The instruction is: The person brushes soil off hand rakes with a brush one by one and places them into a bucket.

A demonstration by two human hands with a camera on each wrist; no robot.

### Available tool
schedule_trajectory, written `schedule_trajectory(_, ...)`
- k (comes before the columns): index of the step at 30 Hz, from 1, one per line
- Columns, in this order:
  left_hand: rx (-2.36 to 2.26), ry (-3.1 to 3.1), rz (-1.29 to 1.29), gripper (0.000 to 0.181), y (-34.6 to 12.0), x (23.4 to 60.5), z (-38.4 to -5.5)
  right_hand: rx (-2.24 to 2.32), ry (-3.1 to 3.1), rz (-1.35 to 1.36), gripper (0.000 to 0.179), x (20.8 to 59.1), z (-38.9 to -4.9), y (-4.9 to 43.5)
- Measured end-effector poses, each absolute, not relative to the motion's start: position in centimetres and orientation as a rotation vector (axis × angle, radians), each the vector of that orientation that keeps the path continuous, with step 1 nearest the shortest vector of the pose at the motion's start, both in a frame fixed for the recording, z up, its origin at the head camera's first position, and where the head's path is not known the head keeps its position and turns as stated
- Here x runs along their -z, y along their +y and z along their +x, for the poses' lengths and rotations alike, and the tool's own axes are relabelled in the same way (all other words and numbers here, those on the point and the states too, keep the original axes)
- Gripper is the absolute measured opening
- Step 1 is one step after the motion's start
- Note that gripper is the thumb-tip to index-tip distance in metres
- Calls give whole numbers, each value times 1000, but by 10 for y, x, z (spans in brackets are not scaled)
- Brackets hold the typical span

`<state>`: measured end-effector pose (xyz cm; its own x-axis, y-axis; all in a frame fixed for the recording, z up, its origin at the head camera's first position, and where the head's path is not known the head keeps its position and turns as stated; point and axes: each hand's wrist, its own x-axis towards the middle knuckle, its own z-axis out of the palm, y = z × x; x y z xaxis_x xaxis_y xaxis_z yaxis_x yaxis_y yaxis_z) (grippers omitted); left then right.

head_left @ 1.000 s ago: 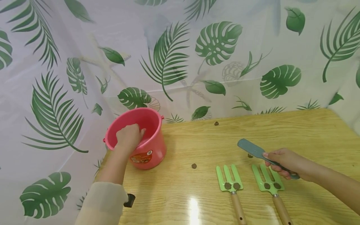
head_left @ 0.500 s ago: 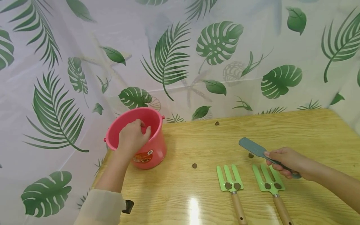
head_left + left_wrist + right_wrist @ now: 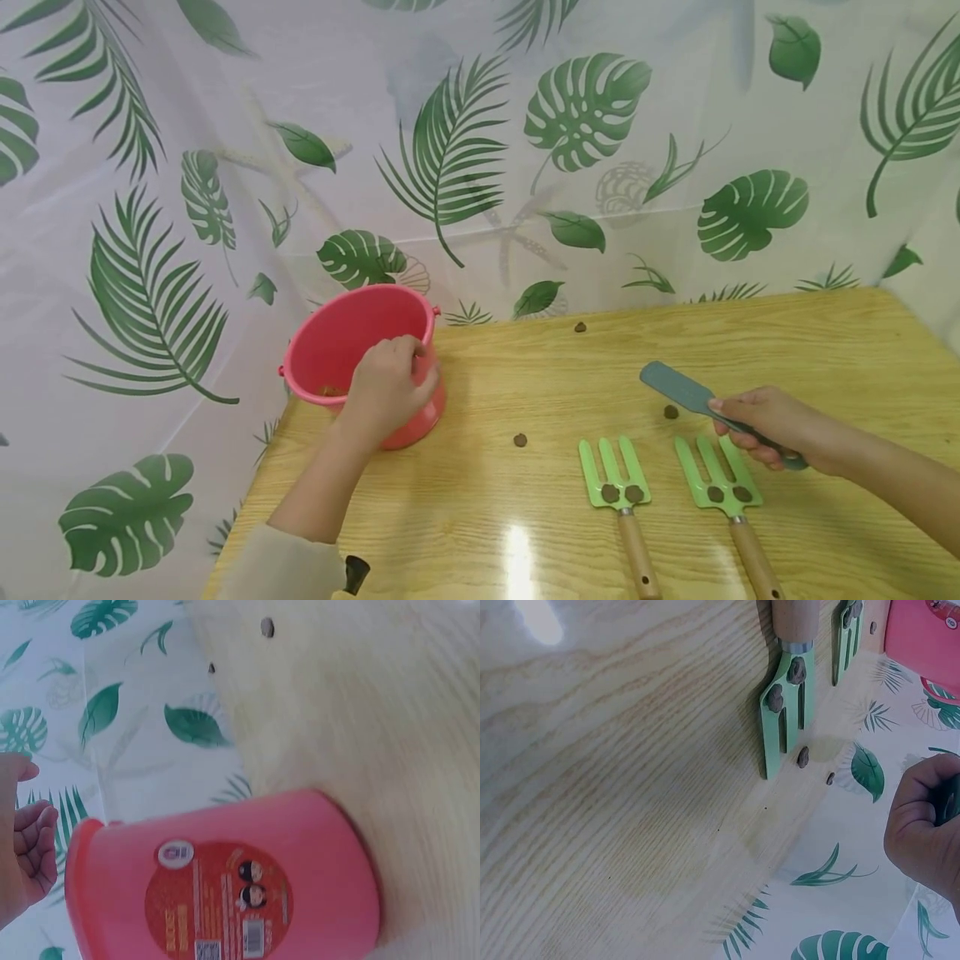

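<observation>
In the head view my left hand (image 3: 390, 383) is over the near right rim of the pink bucket (image 3: 416, 429), fingers loosely bent. The left wrist view shows this hand (image 3: 30, 847) beside the bucket's rim, a gap between thumb and fingers and nothing visible in it. My right hand (image 3: 772, 425) grips the dark handle of a flat grey spatula (image 3: 678, 387), its rounded blade pointing left above the table. Below it lie two green hand forks (image 3: 611, 475) with wooden handles, each bearing two brown lumps (image 3: 634, 494) at the base of its tines.
Several loose brown lumps (image 3: 521, 440) are scattered on the wooden table (image 3: 480, 500). A leaf-printed curtain (image 3: 465, 125) hangs behind the table and along its left side. Something yellowish-brown shows low inside the bucket.
My left hand has come up from inside the bucket and moved right, over its rim. My right hand holds the spatula nearly still.
</observation>
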<state>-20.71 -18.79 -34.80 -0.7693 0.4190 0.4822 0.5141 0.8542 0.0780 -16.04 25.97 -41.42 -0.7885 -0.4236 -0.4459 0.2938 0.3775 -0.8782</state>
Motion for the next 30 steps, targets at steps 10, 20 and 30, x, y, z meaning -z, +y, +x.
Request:
schedule_trajectory(10,368,-2516,-875,22,-165,382,-187,1457,2021,-81,37,413,-161,262)
schedule_trajectory(20,382,-2477,-1048,21,-137,404,-172,1445,2048,-69,37,409,-162,265)
schedule_trajectory(30,250,-2658,-1069,24,-110,423,-159,1440,2047,-62,39,411,-166,263)
